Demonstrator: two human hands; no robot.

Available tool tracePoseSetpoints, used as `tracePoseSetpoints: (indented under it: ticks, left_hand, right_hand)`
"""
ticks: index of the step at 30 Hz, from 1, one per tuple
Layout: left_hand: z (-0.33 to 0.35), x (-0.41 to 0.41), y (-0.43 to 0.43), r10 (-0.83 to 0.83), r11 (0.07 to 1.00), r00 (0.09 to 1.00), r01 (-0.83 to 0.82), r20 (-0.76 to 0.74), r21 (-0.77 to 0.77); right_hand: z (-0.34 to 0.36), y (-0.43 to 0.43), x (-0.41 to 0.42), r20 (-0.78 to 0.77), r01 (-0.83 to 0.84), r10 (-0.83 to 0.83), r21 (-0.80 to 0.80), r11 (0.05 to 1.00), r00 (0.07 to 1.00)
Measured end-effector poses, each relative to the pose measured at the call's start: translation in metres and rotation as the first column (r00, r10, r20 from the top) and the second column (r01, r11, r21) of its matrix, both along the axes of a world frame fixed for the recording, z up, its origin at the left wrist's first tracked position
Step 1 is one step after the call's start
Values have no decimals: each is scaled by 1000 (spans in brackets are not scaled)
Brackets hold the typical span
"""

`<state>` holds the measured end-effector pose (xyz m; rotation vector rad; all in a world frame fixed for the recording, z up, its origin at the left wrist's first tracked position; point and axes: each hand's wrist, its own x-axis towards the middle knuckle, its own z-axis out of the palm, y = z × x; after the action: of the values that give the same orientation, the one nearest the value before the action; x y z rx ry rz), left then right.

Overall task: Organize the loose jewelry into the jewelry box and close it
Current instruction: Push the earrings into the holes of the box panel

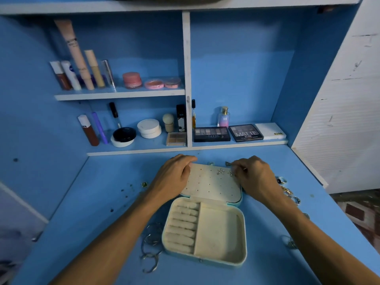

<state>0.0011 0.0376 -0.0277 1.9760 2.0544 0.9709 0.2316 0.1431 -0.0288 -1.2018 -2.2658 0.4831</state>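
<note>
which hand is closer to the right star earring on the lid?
Right. The right hand pinches the right star earring with its fingers; the left hand grips the far left corner of the lid, away to the earring's left.

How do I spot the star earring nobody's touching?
Find the open pale-blue jewelry box on the blue desk. Its cream perforated lid panel holds two silver star-shaped earrings; yours is the left one, clear of the right hand pinching the other.
</note>
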Motion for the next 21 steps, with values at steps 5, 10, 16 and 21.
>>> tracePoseSetpoints:
  ticks: [5, 10, 16, 21]
  left_hand:
    - [10, -39, -47, 116, 989, 993, -118, 19, 94]
    - [-4, -75, -101, 316, 940, 948, -316, 19, 128]
    - [-25, -84, -132, 363, 925, 931, -355, -32, 138]
    - [-29, -81, -133, 372, 919, 928, -361, -40, 158]
  right_hand:
    - [11, -19, -28, -43, -139, 148, 165, 977, 988]
    - [21, -50, -76, -54, -353, 364, 151, 923, 930]
    - [12, -71, -128, 68, -493, 490, 32, 870, 869]
    - [11, -77, -153, 178, -518, 505, 31, 855, 844]
